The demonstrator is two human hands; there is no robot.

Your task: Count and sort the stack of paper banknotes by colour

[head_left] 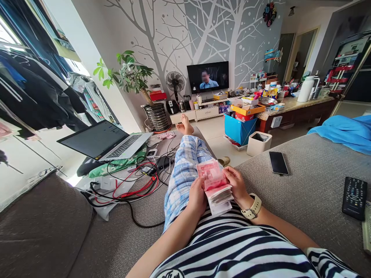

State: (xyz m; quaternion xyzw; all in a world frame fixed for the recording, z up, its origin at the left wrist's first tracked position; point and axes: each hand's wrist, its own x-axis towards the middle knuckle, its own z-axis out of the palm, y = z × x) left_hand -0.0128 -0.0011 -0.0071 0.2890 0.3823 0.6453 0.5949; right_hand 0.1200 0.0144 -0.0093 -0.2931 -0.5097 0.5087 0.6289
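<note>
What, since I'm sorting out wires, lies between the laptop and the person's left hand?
In the head view, tangled cables and a plaid trouser leg lie between the laptop and left hand.

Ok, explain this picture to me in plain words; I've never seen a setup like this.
There is no machine here. One camera, worn on a person's head, looks forward and down over their own striped top and outstretched legs. The bare left hand and right hand hold a stack of reddish banknotes above the lap. The person is on a grey sofa. To the left are an open laptop and tangled cables; to the right lie a phone and a remote control.
</note>
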